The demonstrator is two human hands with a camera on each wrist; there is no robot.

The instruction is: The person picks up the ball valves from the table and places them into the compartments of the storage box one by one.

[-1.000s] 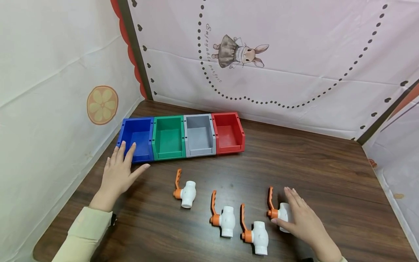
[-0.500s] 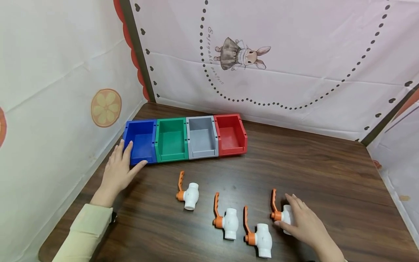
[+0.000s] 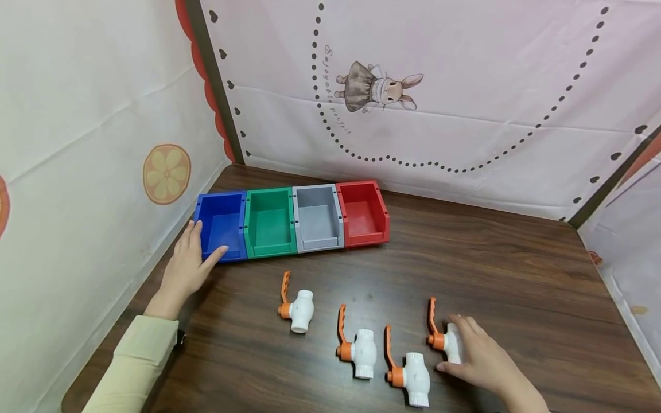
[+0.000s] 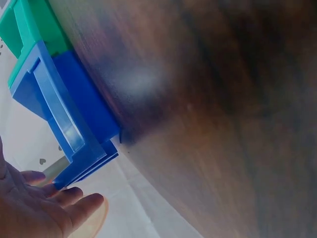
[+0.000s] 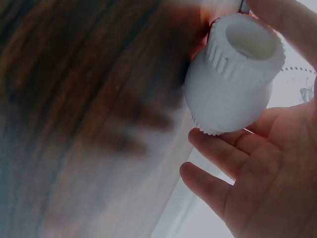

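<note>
My left hand [image 3: 185,268] is at the near left corner of the blue bin [image 3: 223,226], its fingers along the bin's left side and its thumb over the front edge. In the left wrist view, the fingers [image 4: 81,210] look extended beside the bin's corner. My right hand [image 3: 482,355] hovers around a white ball valve [image 3: 452,343] with an orange lever [image 3: 432,315]; the valve lies on the table. In the right wrist view, the thumb and fingers flank the white valve body [image 5: 228,84] loosely; firm contact cannot be made out.
Several more orange-levered valves lie on the brown table, including a left one [image 3: 302,311], a middle one [image 3: 364,353] and a near one [image 3: 416,378]. Green [image 3: 269,250], grey [image 3: 318,244] and red [image 3: 364,237] bins adjoin the blue one. Cloth walls border the table.
My right hand has lowered towards the rightmost valve, with its fingers bending down around it. The left hand has settled closer against the blue bin's left side. The head view has shifted slightly.
</note>
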